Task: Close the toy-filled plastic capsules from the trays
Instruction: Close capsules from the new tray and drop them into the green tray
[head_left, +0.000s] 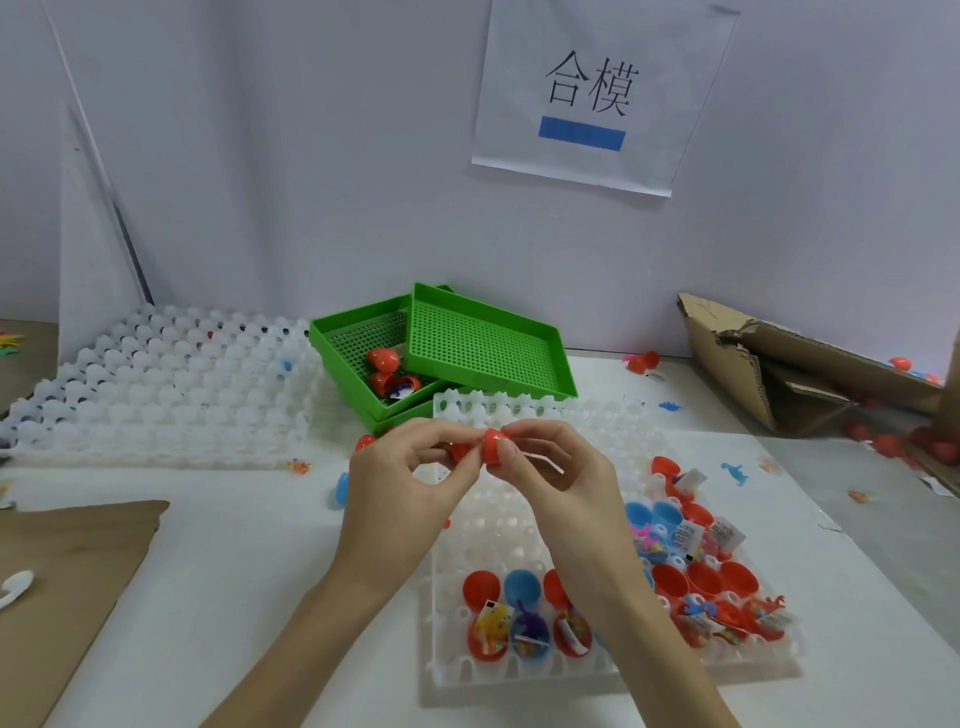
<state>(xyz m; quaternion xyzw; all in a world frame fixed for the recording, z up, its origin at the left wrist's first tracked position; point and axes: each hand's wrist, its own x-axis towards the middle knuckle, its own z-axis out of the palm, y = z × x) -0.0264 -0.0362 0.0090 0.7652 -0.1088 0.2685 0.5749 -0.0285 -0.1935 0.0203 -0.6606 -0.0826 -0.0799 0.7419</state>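
- Your two hands meet above the far half of the white tray (524, 670), both forearms reaching in from the bottom edge and angling toward each other.
- Your left hand (402, 478) sits palm turned inward, fingers curled, thumb and fingertips pinching the left end of a red capsule (491, 446).
- Your right hand (553, 470) mirrors it, wrist bent slightly down, index finger arched over the top and thumb under, gripping the right, rounded half of that capsule.
- The capsule is held in the air between both hands, clear of the tray; whether its halves are fully seated you cannot tell, since your fingers hide the seam.
- In the tray's near row, open red and blue capsules (527, 631) stand with toys and paper slips inside, their lids hinged back.
- More open capsules (711, 587) crowd the tray's right side, beside your right forearm.
- Beyond your hands, two green baskets (483, 348) are stacked askew, the lower one holding an open red capsule.
- A stack of white trays (156, 384) lies far left; a torn cardboard box (800, 364) lies far right.
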